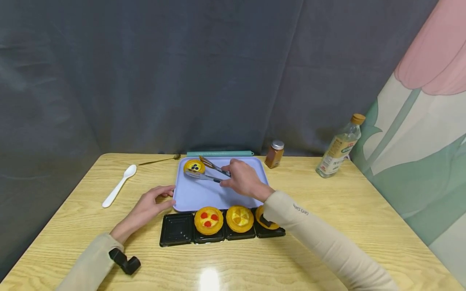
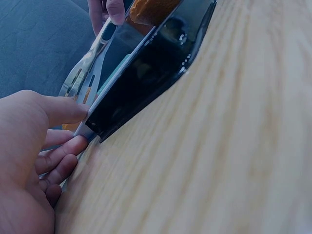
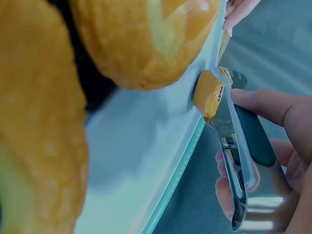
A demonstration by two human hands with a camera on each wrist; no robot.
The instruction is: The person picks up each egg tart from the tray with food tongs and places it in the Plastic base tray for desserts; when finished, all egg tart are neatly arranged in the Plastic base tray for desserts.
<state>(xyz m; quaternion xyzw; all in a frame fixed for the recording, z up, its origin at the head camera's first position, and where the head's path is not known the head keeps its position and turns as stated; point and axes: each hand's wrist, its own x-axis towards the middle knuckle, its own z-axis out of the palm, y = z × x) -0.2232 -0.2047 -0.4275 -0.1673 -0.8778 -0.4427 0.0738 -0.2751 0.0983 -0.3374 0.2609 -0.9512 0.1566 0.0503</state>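
Right hand (image 1: 244, 178) grips metal tongs (image 1: 207, 171), jaws parted around the blueberry tart (image 1: 194, 166) (tray's 11 o'clock corner). Left hand (image 1: 150, 206), fingers relaxed and holding nothing, touches the lavender tray (image 1: 204, 194) edge.

white spoon (image 1: 119, 185), spice jar (image 1: 274, 154), oil bottle (image 1: 339, 148), gold spoon (image 1: 159, 160)

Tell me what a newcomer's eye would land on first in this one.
Probably the right hand gripping metal tongs around a blueberry-topped tart at the far left corner of the lavender tray. Next, the row of black trays along the tray's near edge, three holding tarts and the leftmost one bare. The left hand rests on the wooden table, fingers touching the lavender tray's left edge.
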